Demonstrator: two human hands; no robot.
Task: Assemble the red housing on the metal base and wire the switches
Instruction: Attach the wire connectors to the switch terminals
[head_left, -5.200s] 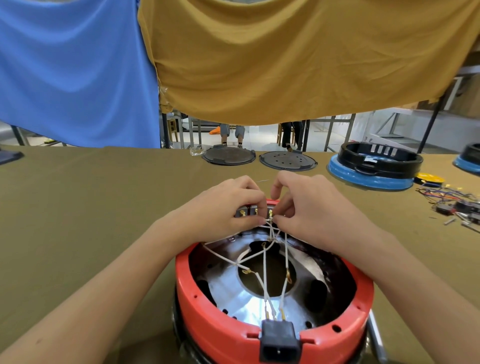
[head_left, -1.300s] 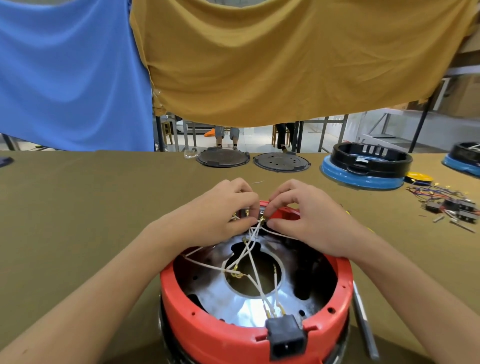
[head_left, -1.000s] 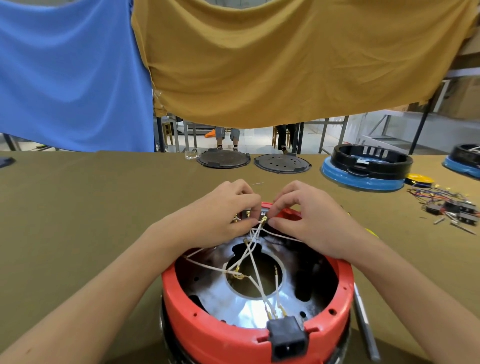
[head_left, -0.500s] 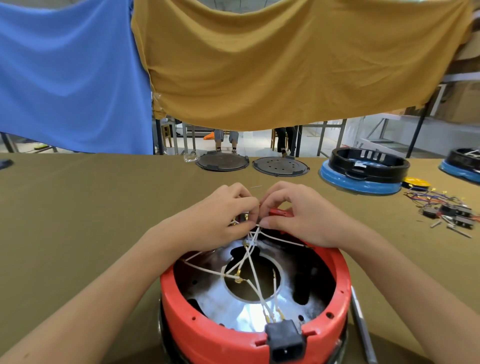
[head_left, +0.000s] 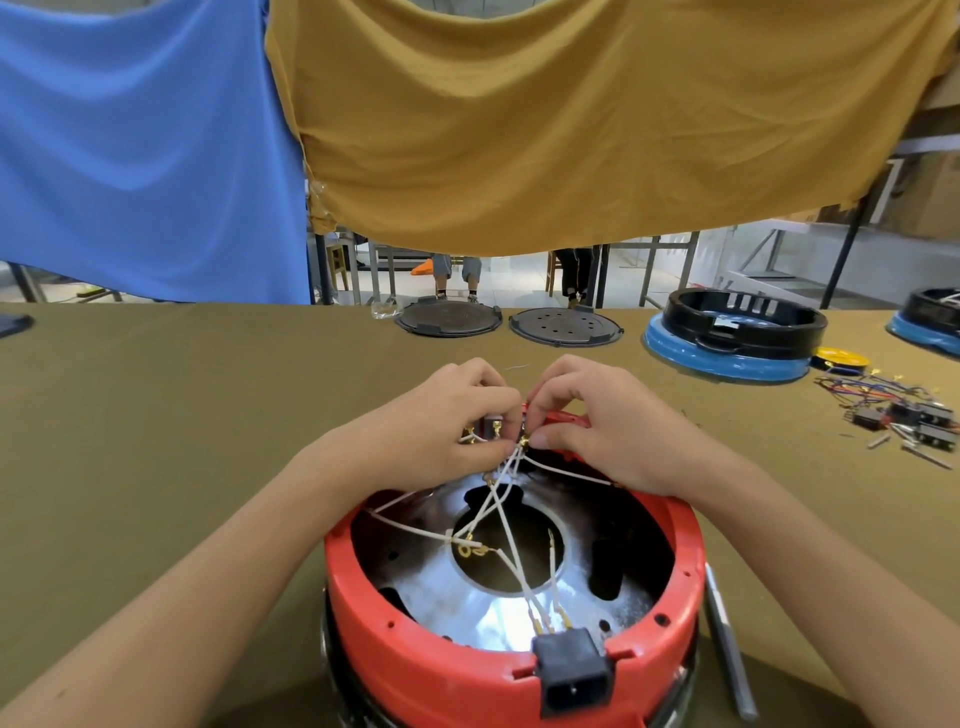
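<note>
The red housing (head_left: 415, 649) sits over the shiny metal base (head_left: 467, 597) at the table's near edge, a black power socket (head_left: 571, 670) in its near wall. White wires (head_left: 498, 525) with brass terminals run from the socket up to the far rim. There my left hand (head_left: 436, 431) holds a small switch (head_left: 491, 423) with brass tabs against the rim. My right hand (head_left: 597, 426) pinches a wire terminal (head_left: 523, 441) right beside the switch. The fingertips of both hands nearly touch.
Two dark round plates (head_left: 449, 318) (head_left: 565, 327) lie at the table's far edge. A black ring on a blue base (head_left: 732, 332) stands far right, with loose switches and coloured wires (head_left: 898, 410) near it. A grey tool (head_left: 727, 654) lies right of the housing. Blue and mustard cloths hang behind.
Both hands have stayed at the far rim, fingers shifting slightly around the switch and terminal. The white wires have been pulled from hanging straight into a crossed bundle.
</note>
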